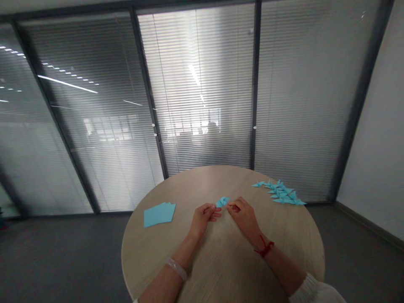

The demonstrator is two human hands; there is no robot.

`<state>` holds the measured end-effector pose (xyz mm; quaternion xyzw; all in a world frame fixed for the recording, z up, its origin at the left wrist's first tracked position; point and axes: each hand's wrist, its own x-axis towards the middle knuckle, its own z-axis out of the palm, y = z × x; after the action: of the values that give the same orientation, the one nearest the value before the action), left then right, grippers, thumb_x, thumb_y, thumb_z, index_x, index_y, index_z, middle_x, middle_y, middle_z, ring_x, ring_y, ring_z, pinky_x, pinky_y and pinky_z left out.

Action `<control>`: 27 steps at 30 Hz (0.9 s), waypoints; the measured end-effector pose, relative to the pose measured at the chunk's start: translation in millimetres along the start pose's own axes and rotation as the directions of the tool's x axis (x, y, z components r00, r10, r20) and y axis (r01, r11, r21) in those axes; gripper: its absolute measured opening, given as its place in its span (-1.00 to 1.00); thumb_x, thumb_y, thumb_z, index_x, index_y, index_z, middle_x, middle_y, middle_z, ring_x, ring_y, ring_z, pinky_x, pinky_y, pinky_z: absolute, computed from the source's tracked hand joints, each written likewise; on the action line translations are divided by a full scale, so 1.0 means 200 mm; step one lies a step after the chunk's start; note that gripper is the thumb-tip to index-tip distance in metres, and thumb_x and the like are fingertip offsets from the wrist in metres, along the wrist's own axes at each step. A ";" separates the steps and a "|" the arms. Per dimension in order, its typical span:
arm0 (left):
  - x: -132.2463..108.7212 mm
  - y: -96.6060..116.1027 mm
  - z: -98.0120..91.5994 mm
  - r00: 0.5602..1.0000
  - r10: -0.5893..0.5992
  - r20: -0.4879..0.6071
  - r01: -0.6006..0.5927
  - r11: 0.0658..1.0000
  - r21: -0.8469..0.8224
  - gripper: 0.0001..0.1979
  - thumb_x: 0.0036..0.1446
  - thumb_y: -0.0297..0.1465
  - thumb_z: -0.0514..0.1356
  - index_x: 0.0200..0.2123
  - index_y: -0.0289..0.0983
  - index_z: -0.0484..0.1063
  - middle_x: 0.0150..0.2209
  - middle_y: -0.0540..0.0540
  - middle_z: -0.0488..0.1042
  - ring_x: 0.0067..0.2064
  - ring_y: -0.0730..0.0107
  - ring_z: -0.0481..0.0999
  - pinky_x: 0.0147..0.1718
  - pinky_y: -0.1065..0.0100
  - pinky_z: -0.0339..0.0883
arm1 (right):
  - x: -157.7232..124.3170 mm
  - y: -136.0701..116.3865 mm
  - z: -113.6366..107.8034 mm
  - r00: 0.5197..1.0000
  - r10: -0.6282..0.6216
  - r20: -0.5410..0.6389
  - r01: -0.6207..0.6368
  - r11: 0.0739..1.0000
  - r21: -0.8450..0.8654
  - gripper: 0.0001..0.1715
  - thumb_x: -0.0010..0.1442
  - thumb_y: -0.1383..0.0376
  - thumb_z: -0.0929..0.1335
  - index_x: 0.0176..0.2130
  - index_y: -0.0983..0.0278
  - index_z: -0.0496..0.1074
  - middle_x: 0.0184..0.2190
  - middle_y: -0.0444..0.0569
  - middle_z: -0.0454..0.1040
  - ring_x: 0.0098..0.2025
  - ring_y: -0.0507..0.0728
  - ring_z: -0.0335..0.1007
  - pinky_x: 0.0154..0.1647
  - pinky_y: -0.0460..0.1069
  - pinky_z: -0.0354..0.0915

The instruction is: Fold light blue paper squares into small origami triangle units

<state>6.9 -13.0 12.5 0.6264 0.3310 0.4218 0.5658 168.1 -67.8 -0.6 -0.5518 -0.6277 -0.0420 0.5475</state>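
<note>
A small piece of folded blue paper point(222, 201) is held between my two hands above the middle of the round table. My left hand point(204, 216) pinches its left side, with the lower fingers curled beneath. On the other side, the fingertips of my right hand point(242, 213) are closed at the paper's right edge. Its exact folded shape is too small to make out. Several folded blue paper cranes point(282, 193) lie in a cluster at the table's far right. To the left rests a stack of flat blue paper sheets point(158, 214), slightly fanned.
The round wooden table point(217, 179) has its far edge close to a glass partition with blinds point(202, 92). A pale wall point(375, 139) stands at the right. Dark carpet point(78, 256) surrounds the table.
</note>
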 end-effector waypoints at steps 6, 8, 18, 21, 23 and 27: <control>-0.01 0.01 0.00 1.000 0.003 0.006 -0.003 1.000 0.007 -0.62 0.01 -0.13 0.20 -0.33 -0.37 0.46 -0.24 -0.25 0.56 -0.34 0.34 0.55 -0.41 0.43 0.32 | 0.00 0.02 0.01 0.999 -0.021 -0.028 0.020 0.999 -0.035 -0.71 0.21 0.16 0.27 -0.38 0.27 0.46 -0.46 -0.07 0.39 -0.46 0.04 0.32 -0.38 -0.08 0.27; -0.01 0.00 0.00 1.000 -0.005 0.002 0.005 1.000 0.006 -0.63 0.02 -0.13 0.20 -0.33 -0.37 0.46 -0.23 -0.25 0.56 -0.34 0.35 0.55 -0.41 0.43 0.32 | 0.00 0.02 0.00 0.999 -0.023 -0.034 0.022 0.999 -0.030 -0.71 0.21 0.17 0.26 -0.38 0.27 0.46 -0.46 -0.07 0.39 -0.46 0.04 0.32 -0.39 -0.08 0.27; 0.00 -0.02 0.01 0.997 -0.062 0.052 0.060 0.997 0.037 -0.57 0.02 -0.12 0.19 -0.24 -0.39 0.48 -0.21 -0.26 0.56 -0.34 0.33 0.56 -0.42 0.41 0.34 | 0.02 0.06 -0.01 0.993 0.019 -0.113 -0.036 0.988 -0.153 -0.71 0.14 0.25 0.26 -0.55 0.29 0.37 -0.58 -0.17 0.28 -0.53 0.00 0.18 -0.46 -0.12 0.09; 0.00 -0.03 0.01 0.996 -0.073 0.045 0.072 0.997 0.028 -0.55 0.03 -0.12 0.19 -0.20 -0.41 0.47 -0.22 -0.28 0.55 -0.36 0.34 0.56 -0.43 0.40 0.34 | 0.04 0.13 -0.01 0.990 0.045 -0.137 -0.078 0.967 -0.243 -0.71 0.14 0.24 0.24 -0.54 0.29 0.38 -0.57 -0.14 0.33 -0.52 0.01 0.19 -0.46 -0.11 0.06; 0.01 -0.04 0.01 0.996 -0.079 0.046 0.077 0.997 0.032 -0.54 0.04 -0.12 0.17 -0.19 -0.42 0.46 -0.21 -0.30 0.55 -0.36 0.35 0.56 -0.43 0.40 0.34 | 0.06 0.20 -0.02 0.989 0.075 -0.130 -0.111 0.950 -0.291 -0.71 0.15 0.25 0.23 -0.52 0.30 0.40 -0.54 -0.11 0.38 -0.48 0.03 0.24 -0.42 -0.10 0.08; 0.02 -0.06 0.01 0.994 -0.083 0.073 0.075 0.992 0.103 -0.54 0.07 -0.11 0.12 -0.18 -0.41 0.45 -0.19 -0.30 0.54 -0.32 0.31 0.56 -0.39 0.37 0.35 | 0.11 0.39 -0.07 0.961 0.231 -0.150 -0.272 0.879 -0.391 -0.69 0.17 0.26 0.21 -0.46 0.29 0.45 -0.46 -0.07 0.47 -0.41 0.07 0.33 -0.38 -0.09 0.10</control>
<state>10.8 -9.4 2.1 0.6563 0.3542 0.3573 0.5623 240.1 -31.7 -21.7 -0.7278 -0.5003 -0.1276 0.4513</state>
